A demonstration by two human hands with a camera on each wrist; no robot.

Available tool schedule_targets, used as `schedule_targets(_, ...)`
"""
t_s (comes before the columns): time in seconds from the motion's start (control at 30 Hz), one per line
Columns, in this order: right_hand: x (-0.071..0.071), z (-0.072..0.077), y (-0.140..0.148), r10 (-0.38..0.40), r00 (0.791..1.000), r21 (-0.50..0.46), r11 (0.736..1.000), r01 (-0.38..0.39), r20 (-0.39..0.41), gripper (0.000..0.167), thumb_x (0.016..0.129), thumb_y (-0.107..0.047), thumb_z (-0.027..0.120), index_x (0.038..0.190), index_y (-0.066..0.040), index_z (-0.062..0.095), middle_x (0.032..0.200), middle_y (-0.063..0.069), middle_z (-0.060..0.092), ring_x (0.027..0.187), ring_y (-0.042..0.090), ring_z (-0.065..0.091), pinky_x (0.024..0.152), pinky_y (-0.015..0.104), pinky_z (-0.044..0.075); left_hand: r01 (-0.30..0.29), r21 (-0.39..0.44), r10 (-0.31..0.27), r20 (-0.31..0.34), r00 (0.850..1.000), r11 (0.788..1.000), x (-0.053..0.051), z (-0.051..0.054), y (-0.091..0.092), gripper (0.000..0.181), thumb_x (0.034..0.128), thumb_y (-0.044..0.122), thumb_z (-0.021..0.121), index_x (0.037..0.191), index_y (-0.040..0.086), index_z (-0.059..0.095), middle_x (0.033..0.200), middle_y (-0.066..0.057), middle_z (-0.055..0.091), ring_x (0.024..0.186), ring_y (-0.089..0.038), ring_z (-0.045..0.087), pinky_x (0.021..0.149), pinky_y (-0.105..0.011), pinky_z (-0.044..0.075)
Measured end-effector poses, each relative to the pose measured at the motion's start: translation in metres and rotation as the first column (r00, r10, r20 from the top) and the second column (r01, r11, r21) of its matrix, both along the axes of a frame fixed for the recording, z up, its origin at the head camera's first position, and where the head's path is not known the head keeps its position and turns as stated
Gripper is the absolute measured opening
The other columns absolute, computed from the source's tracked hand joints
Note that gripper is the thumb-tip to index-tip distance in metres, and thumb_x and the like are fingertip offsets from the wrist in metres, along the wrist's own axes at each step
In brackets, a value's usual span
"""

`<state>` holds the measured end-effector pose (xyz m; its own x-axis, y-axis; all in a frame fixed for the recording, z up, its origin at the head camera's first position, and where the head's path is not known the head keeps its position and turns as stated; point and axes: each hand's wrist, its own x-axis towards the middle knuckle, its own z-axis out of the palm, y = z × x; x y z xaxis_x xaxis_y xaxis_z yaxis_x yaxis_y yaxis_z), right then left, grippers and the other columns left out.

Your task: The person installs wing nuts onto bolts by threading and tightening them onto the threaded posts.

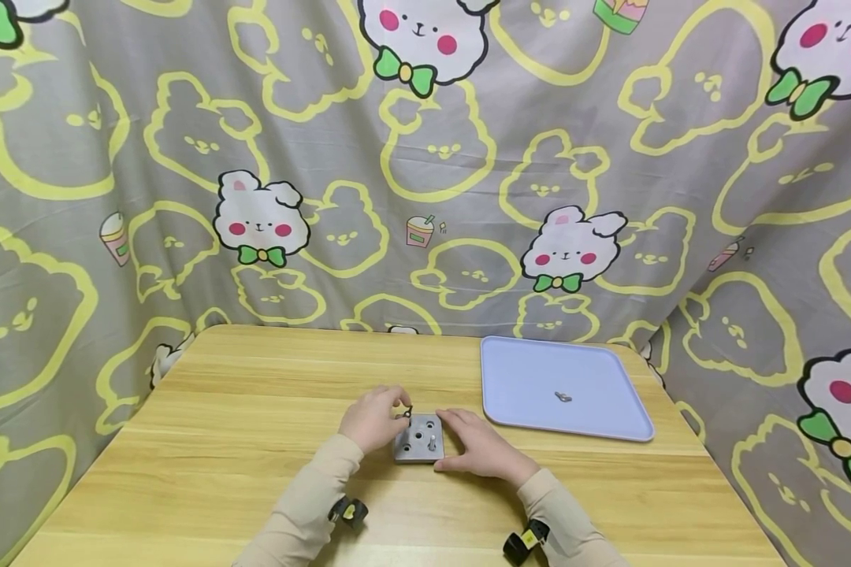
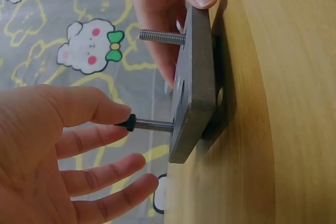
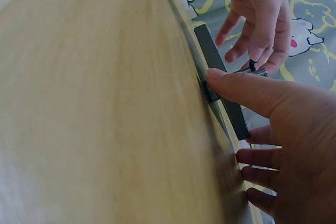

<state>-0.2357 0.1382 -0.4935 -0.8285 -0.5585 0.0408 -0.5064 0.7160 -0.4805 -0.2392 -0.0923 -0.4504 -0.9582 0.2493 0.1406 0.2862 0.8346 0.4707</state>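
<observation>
Metal plate, head view: we see the metal plate (image 1: 420, 445) on the wooden table (image 1: 291, 386), between the two hands.
Left hand, head view: we find the left hand (image 1: 373, 421) at the plate's left, its fingertips on a dark-headed bolt (image 1: 408, 413) at the plate's far left corner.
Right hand, head view: the right hand (image 1: 484, 447) lies along the plate's right side, thumb by the near corner, fingers by the far one.
Threaded post, head view: we see a threaded post (image 1: 432, 442) upright near the plate's near right corner.
Tray, head view: the lilac tray (image 1: 553, 370), with small metal parts (image 1: 563, 397) on it, sits beyond and right of the plate.
Bolt, left wrist view: we see thumb and index finger closed on its head, the other three fingers loosely spread, clear of the plate. The shank runs from the fingertips to the plate's face; how deep it goes, we cannot tell.
Thumb, right wrist view: we see the right thumb against the plate's near edge, the hand opened to the plate's width and holding it.
</observation>
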Motion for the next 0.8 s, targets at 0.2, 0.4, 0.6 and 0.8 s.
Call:
schedule_targets(0.2, 0.0, 0.0, 0.0, 0.001, 1.0, -0.001, 1.0, -0.001, -0.004, 0.093, 0.077, -0.055, 0.074, 0.149, -0.009, 0.037, 0.147, 0.017, 0.046, 0.135, 0.037, 0.044, 0.112, 0.056, 0.037, 0.036, 0.031, -0.036, -0.026, 0.999, 0.999, 0.0, -0.002, -0.001, 0.017, 0.0793, 0.014, 0.07, 0.095, 0.022, 0.069, 0.106, -0.007, 0.069, 0.094, -0.025, 0.066, 0.074, -0.043, 0.055)
schedule_targets(0.4, 0.0, 0.0, 0.001, 0.005, 1.0, -0.003, 1.0, -0.005, -0.013, 0.093, 0.077, -0.055, 0.074, 0.148, -0.008, 0.038, 0.147, 0.017, 0.046, 0.135, 0.037, 0.044, 0.112, 0.056, 0.037, 0.018, 0.046, -0.017, -0.031, 0.999, 0.999, -0.002, -0.004, -0.002, 0.02, 0.0811, 0.01, 0.069, 0.099, 0.019, 0.069, 0.108, -0.008, 0.069, 0.093, -0.024, 0.066, 0.076, -0.043, 0.055)
schedule_targets(0.6, 0.0, 0.001, 0.0, 0.003, 1.0, -0.004, 1.0, -0.003, -0.015, 0.093, 0.076, -0.055, 0.075, 0.148, -0.009, 0.038, 0.147, 0.017, 0.046, 0.135, 0.038, 0.044, 0.112, 0.056, 0.036, -0.06, 0.036, 0.062, -0.036, 0.997, 0.998, -0.003, -0.002, -0.003, 0.013, 0.0807, 0.013, 0.07, 0.091, 0.016, 0.062, 0.098, -0.005, 0.068, 0.083, -0.021, 0.064, 0.067, -0.037, 0.054)
schedule_targets(0.8, 0.001, 0.002, 0.0, 0.004, 1.0, -0.003, 1.0, -0.004, -0.019, 0.092, 0.076, -0.054, 0.075, 0.148, -0.008, 0.039, 0.147, 0.017, 0.047, 0.135, 0.037, 0.044, 0.113, 0.055, 0.036, -0.084, 0.002, 0.084, 0.006, 0.996, 0.996, 0.002, 0.007, -0.005, 0.015, 0.0807, 0.015, 0.07, 0.073, 0.02, 0.057, 0.085, 0.002, 0.066, 0.073, -0.014, 0.057, 0.06, -0.031, 0.049)
